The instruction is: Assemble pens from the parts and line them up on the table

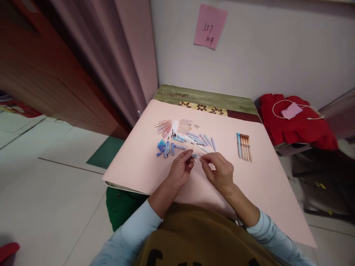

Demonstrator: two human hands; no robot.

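Observation:
Near the front middle of the table, my left hand [181, 168] pinches a small blue and clear pen part [195, 156]. My right hand [218, 170] has thumb and forefinger closed at the other end of that part; its exact shape is too small to make out. Just beyond my hands lie blue pen caps [161, 147], short blue barrel pieces [172, 148], lavender pen barrels [213, 144] and thin white refills [187, 138]. Farther back are pinkish printed tubes [164, 127], clear tubes [185, 124] and a little heap of tiny springs [196, 126].
Several assembled pens [245, 147], one blue and the others brown, lie in a row on the right. Pale pink paper [133, 155] covers the table. A red cloth [299, 123] with a white cable sits beyond the right edge. A pink note [210, 26] hangs on the wall.

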